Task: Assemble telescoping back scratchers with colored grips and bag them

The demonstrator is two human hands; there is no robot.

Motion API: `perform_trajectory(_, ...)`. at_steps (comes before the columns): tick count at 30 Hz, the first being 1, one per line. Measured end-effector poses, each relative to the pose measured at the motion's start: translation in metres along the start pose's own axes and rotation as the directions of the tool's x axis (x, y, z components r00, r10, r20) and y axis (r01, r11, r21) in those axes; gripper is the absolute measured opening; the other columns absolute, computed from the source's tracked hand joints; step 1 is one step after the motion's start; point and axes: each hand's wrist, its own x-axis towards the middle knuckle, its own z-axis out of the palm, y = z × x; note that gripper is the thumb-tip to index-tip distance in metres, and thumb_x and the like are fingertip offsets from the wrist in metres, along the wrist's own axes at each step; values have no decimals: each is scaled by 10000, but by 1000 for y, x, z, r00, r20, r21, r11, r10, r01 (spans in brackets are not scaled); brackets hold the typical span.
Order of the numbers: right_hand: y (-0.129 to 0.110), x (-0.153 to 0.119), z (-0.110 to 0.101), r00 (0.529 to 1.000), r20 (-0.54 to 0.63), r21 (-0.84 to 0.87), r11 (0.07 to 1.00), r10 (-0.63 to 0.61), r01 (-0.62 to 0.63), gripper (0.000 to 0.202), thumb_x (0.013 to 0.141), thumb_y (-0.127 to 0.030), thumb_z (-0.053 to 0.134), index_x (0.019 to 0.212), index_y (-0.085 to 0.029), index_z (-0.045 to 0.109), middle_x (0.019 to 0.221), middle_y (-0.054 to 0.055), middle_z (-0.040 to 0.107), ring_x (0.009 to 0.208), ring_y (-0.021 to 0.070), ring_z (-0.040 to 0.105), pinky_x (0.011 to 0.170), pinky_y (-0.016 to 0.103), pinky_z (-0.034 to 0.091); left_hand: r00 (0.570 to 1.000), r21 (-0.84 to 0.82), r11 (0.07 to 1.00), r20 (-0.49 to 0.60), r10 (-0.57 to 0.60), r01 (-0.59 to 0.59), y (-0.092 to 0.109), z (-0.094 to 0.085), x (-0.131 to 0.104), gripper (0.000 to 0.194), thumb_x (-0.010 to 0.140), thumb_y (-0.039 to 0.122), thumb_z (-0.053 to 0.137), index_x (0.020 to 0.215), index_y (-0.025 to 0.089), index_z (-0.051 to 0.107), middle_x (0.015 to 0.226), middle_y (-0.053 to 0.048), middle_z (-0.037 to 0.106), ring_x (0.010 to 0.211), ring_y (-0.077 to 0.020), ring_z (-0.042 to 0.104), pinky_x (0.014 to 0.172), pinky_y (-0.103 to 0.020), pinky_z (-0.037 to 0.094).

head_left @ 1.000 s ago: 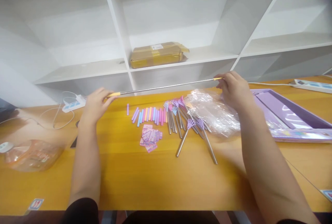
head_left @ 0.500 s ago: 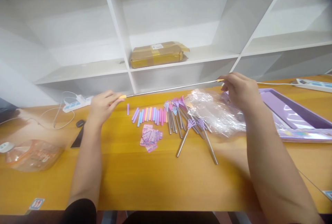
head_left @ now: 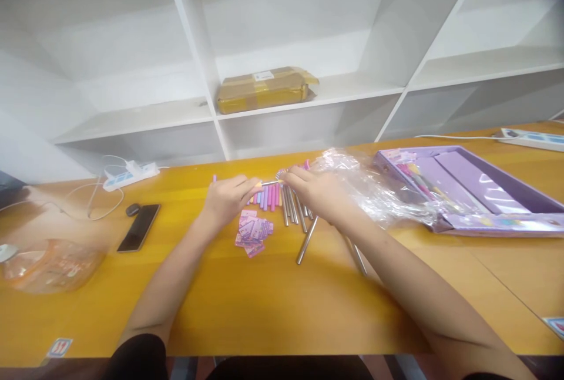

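Observation:
Both hands hold a telescopic back scratcher (head_left: 269,183), its metal rod now short between them. My left hand (head_left: 229,197) pinches its yellow end. My right hand (head_left: 314,187) closes round the other end, which the fingers hide. Below the hands lie a row of pastel handle sleeves (head_left: 268,197), partly covered, and several back scratchers (head_left: 291,207) with metal rods and small hand-shaped heads. Two single rods lie nearer the front, their heads hidden under my right hand and forearm. A pile of pink-purple cards (head_left: 254,233) rests in front of the sleeves.
Clear plastic bags (head_left: 374,192) lie right of the back scratchers, beside a purple box (head_left: 476,183). At left are a phone (head_left: 139,228), a power strip (head_left: 131,175) and an orange-tinted bottle (head_left: 53,265). A taped parcel (head_left: 267,91) sits on the white shelf behind.
My hands have come together from far apart, and the long rod between them has slid shorter. My right arm no longer covers the purple box; my right hand now hides several scratcher heads.

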Motion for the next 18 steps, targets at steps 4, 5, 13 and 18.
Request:
perform_trajectory(4,2,0,7,1000,27,4,1000,0,0,302,1154,-253,406,1201,-182,696,999,51,721,698,142,543,591,302,261,1000,25,1000,18,2,-3,2,2,0,378,1107,482,514,963,263,786,729,0,706,619,-112,577,558,-304,268)
perform_trajectory(5,2,0,9,1000,30,9,1000,-2,2,301,1153,-252,407,1208,-184,695,1004,50,722,696,143,540,591,302,262,1000,32,999,18,4,-5,3,2,0,378,1107,482,513,965,263,786,733,2,709,619,-111,577,559,-303,273)
perform_trajectory(13,2,-2,8,999,38,18,1000,-6,6,253,1104,-165,468,1220,-192,691,1020,48,722,706,139,546,601,297,267,999,25,1000,53,-4,3,3,0,0,394,1111,493,495,987,266,792,745,3,708,620,-110,573,558,-302,291)
perform_trajectory(18,4,-2,10,1000,20,13,1000,-18,18,246,1090,-148,491,1225,-196,692,1016,36,722,706,142,546,601,297,279,999,35,999,40,18,-19,3,0,-1,365,1108,471,513,1008,267,798,763,4,728,619,-109,584,552,-297,291)
